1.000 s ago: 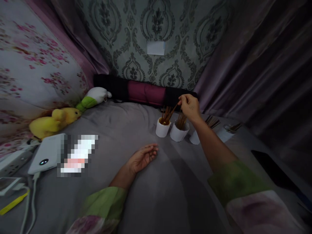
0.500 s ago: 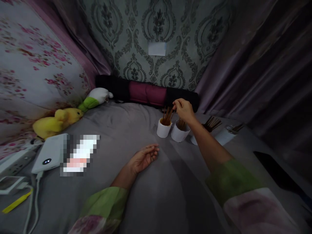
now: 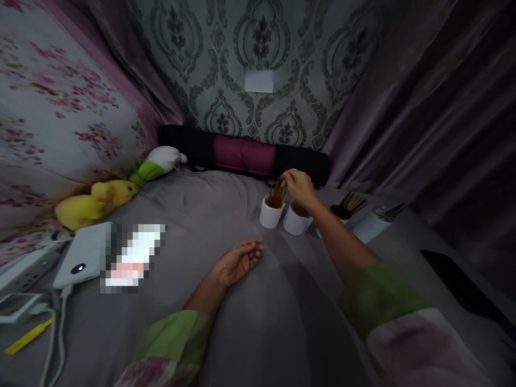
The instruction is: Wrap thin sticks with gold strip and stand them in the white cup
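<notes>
My right hand (image 3: 298, 185) is pinched at the top of thin brown sticks (image 3: 276, 188) that stand in a white cup (image 3: 271, 215). It seems to grip one stick, though the fingertips are dark and small. Under my right wrist is a second white cup (image 3: 297, 221) with more sticks, partly covered by the hand. My left hand (image 3: 237, 262) lies on the grey sheet (image 3: 258, 322), palm turned inward, fingers loosely bent with nothing in them.
Behind my right forearm, another container holds dark sticks (image 3: 350, 205). A pale cylinder (image 3: 373, 226) lies beyond it. A dark flat object (image 3: 455, 279) is at right. Plush toys (image 3: 94, 201), a power bank (image 3: 86, 252) and cables line the left. A black and maroon roll (image 3: 244, 153) lies along the wall.
My right hand has moved slightly down and left, closer to the sticks in the left cup. My left hand stays in place.
</notes>
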Motion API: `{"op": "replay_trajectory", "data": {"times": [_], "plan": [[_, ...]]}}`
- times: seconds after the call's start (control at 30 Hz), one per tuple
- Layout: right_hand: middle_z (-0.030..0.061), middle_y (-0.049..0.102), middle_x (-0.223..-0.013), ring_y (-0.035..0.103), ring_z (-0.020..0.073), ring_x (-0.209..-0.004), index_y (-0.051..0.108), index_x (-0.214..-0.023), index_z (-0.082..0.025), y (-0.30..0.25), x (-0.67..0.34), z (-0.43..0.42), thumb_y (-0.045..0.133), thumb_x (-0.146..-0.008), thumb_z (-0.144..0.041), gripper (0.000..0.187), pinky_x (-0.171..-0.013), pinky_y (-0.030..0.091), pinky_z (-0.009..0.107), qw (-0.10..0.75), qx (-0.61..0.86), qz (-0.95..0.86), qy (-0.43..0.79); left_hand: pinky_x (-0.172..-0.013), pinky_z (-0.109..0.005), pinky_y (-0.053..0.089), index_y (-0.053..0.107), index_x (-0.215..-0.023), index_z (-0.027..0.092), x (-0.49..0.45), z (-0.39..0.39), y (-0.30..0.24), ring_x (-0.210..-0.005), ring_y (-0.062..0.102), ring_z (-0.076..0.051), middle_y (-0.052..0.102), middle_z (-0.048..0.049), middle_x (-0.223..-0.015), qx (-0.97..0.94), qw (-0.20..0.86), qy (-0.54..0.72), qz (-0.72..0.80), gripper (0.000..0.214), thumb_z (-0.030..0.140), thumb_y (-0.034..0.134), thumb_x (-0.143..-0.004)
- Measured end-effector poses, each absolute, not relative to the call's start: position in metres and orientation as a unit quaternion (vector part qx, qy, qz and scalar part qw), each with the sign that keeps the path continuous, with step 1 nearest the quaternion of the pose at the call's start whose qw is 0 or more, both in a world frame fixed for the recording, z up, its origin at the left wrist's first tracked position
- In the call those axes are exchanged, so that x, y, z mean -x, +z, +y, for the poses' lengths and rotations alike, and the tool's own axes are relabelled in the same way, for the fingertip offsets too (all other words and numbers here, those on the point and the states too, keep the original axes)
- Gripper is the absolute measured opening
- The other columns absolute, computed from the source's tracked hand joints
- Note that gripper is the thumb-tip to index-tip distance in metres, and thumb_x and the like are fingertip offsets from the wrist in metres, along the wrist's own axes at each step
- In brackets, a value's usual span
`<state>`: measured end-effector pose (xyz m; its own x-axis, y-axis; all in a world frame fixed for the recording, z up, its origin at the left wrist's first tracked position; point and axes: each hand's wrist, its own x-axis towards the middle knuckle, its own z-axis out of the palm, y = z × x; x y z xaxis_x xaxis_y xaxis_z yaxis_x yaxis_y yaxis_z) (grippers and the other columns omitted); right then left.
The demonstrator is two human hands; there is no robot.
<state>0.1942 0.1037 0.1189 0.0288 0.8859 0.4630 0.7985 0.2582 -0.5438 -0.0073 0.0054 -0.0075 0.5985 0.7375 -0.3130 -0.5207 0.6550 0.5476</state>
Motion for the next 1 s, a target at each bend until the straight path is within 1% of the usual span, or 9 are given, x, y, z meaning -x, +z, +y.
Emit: {"op": "replay_trajectory", "data": {"times": [0.27,0.43,0.6,0.8,0.9,1.0], "plan": [[0.0014,0.064,-0.069,0.056,0.0114,-0.065,0.062,-0.078,-0.018,0.111,-0.1925,0.106,0.038,-0.084,-0.024,0.025,-0.061,0.038,0.022,0.354,0.618,-0.699,0.066,-0.063,-0.02,0.046,0.059,-0.098,0.008,0.008,0.0057,-0.0088,-0.067,0.057,-0.008,0.061,-0.0071,-0.082,-0.204,0.873,0.359,0.26,0.021,0.01,0.055,-0.078],[0.0024,0.065,-0.07,0.057,0.0123,-0.066,0.063,-0.078,-0.018,0.1085,-0.1914,0.1074,0.039,-0.084,-0.024,0.025,-0.065,0.04,0.024,0.361,0.625,-0.689,0.069,-0.064,-0.02,0.046,0.059,-0.097,0.008,0.0077,0.0051,-0.0083,-0.067,0.057,-0.008,0.061,-0.0073,-0.082,-0.201,0.873,0.36,0.26,0.02,0.009,0.053,-0.078],[0.0032,0.067,-0.071,0.059,0.0122,-0.065,0.064,-0.079,-0.017,0.11,-0.1894,0.107,0.04,-0.084,-0.024,0.025,-0.065,0.041,0.023,0.352,0.642,-0.677,0.075,-0.063,-0.02,0.046,0.059,-0.098,0.008,0.0075,0.0052,-0.0075,-0.066,0.056,-0.008,0.061,-0.0077,-0.082,-0.202,0.869,0.363,0.269,0.02,0.009,0.054,-0.078],[0.0034,0.067,-0.072,0.06,0.0137,-0.071,0.064,-0.082,-0.017,0.1114,-0.188,0.1065,0.041,-0.083,-0.025,0.025,-0.067,0.041,0.023,0.335,0.662,-0.668,0.056,-0.062,-0.02,0.046,0.058,-0.098,0.008,0.0075,0.0054,-0.0074,-0.066,0.056,-0.008,0.061,-0.0077,-0.083,-0.201,0.871,0.363,0.264,0.02,0.009,0.054,-0.078],[0.0031,0.067,-0.071,0.061,0.015,-0.073,0.064,-0.083,-0.017,0.1106,-0.1884,0.1086,0.042,-0.083,-0.025,0.023,-0.068,0.042,0.025,0.339,0.671,-0.658,0.049,-0.062,-0.02,0.045,0.058,-0.098,0.008,0.0077,0.0052,-0.0078,-0.066,0.056,-0.008,0.061,-0.0074,-0.083,-0.204,0.87,0.363,0.264,0.02,0.009,0.055,-0.077],[0.0028,0.067,-0.07,0.061,0.0148,-0.071,0.063,-0.084,-0.017,0.1096,-0.189,0.1098,0.043,-0.082,-0.024,0.021,-0.067,0.043,0.025,0.351,0.669,-0.653,0.044,-0.061,-0.02,0.046,0.058,-0.098,0.008,0.0077,0.0051,-0.0077,-0.066,0.056,-0.008,0.06,-0.007,-0.083,-0.204,0.871,0.361,0.264,0.021,0.009,0.055,-0.078]]}}
